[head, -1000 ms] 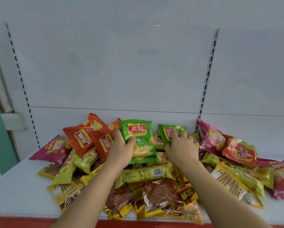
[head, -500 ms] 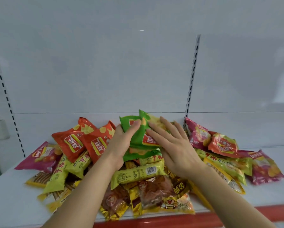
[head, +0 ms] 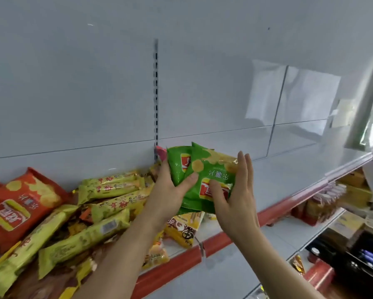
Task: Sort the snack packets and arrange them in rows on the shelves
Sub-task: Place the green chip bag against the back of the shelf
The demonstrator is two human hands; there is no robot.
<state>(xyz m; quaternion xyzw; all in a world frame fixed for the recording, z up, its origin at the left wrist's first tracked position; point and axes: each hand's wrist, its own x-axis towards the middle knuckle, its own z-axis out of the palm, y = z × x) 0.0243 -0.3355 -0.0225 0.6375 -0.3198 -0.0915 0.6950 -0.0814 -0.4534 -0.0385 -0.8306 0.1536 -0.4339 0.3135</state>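
Both hands have the two glossy green foil crisp packets (head: 205, 175) sandwiched: left hand (head: 170, 190) gripping the 9 o'clock edge, thumb across the front, right hand (head: 235, 190) pressed flat at 3 o'clock. They're held above the white metal shelf (head: 289, 180), whose bare stretch is out at 2 o'clock. I'd square both edges first, then stand them against the back panel, clear of the mixed heap of yellow stick packs (head: 107, 190) at 9.

Two chip packets (head: 205, 178), one overlapping the other, sit between my left hand (head: 170, 190) and my right hand (head: 235, 195), above the shelf (head: 289, 180). The heap of packets (head: 84, 212) lies on the shelf to their left, against the back panel (head: 73, 93). Right of them the shelf lies bare; lower shelves (head: 289, 234) hold goods further right.
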